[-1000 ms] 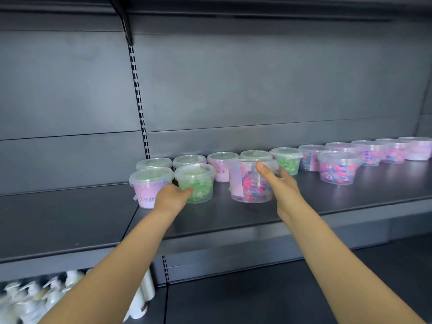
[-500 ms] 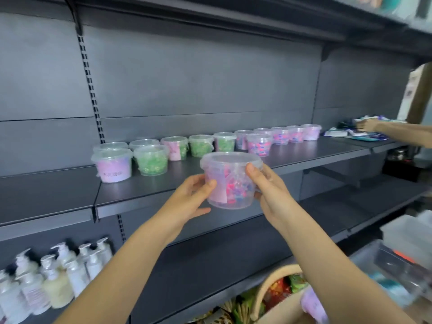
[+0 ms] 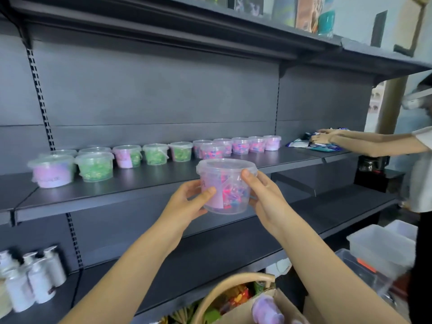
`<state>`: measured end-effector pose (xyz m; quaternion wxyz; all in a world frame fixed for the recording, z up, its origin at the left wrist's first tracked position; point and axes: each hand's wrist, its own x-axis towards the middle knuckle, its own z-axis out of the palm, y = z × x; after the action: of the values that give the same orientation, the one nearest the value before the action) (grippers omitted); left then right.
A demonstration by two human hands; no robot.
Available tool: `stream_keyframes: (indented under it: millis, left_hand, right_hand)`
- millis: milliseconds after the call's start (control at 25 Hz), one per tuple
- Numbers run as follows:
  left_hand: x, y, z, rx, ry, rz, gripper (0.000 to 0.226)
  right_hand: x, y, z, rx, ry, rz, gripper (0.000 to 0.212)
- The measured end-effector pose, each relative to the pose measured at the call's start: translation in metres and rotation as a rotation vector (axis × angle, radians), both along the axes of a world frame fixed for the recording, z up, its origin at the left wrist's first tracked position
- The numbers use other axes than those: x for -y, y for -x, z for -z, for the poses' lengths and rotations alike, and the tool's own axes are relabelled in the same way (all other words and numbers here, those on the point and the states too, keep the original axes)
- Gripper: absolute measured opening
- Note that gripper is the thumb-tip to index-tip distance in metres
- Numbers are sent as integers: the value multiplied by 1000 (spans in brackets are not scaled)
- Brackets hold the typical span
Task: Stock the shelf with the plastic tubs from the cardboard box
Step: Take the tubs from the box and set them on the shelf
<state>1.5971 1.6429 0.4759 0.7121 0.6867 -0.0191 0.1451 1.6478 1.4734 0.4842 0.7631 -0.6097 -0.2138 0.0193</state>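
I hold a clear plastic tub [image 3: 225, 183] with pink and blue contents and a pink label in the air, in front of the dark shelf [image 3: 163, 181]. My left hand [image 3: 187, 202] grips its left side, and my right hand [image 3: 261, 195] grips its right side. Several lidded tubs stand in rows on the shelf, among them a pink tub [image 3: 52, 170] and a green tub [image 3: 95, 167] at the front left. A flap of the cardboard box [image 3: 268, 309] shows at the bottom edge, with a purple tub [image 3: 265, 308] in it.
Another person's hands [image 3: 327, 136] rest on packets at the right end of the shelf. White pump bottles [image 3: 28, 279] stand on the lower shelf at left. A wicker basket [image 3: 233, 286] and clear plastic bins [image 3: 383, 249] sit below at right.
One second ago the tub stood on the shelf under my right hand. It has since been lifted off and both hands now hold it away from the shelf. My view has swung right.
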Motion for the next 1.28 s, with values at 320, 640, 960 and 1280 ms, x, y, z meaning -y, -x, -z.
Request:
stream_keyframes:
  millis: [320,640,960,1280]
  left_hand:
    - [141,-48,-6,-35,129,-94,16]
    - [171,-140,-9,-38,100,-185,35]
    - [148,-271,-2,23,18,-380,5]
    - [122,-384,8,13,-15,-457,29]
  right_hand:
    - [125,-76,-9,-24,63,-152,73]
    - [153,-172,-7,-43,37,-195,55]
    - [126,-309,-10,-34,188,-185,76]
    - [85,-421,-6,-53,176,-241,39]
